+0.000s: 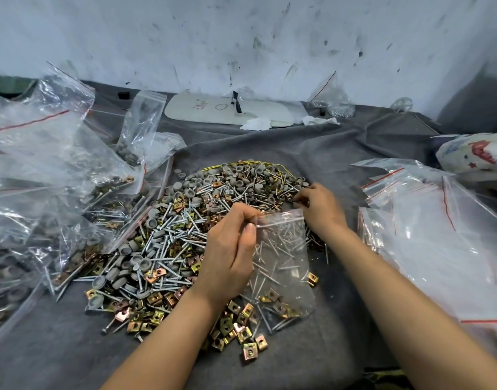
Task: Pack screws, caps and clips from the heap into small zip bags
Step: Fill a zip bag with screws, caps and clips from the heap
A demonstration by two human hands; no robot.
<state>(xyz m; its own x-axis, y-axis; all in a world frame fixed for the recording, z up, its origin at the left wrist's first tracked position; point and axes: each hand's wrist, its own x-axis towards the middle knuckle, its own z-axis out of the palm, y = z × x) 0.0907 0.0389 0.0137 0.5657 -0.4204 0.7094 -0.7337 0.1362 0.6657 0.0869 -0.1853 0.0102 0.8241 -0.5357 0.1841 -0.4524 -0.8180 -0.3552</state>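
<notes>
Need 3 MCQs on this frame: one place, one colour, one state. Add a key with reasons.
1. On which side of the heap do the filled bags lie?
A. The person's right
B. The person's left
C. Directly in front of the wrists

2. What colour are the caps?
A. Red
B. Blue
C. Grey

3. What is the left hand doing?
A. Pinching the top of a zip bag
B. Lying flat on the cloth
C. Hanging empty above the heap

Key:
1 B: the bags holding screws, caps and clips are piled at the left edge of the view.
2 C: the round caps all through the heap are grey.
3 A: thumb and fingers close on the bag's upper corner, and the bag hangs below them.
</notes>
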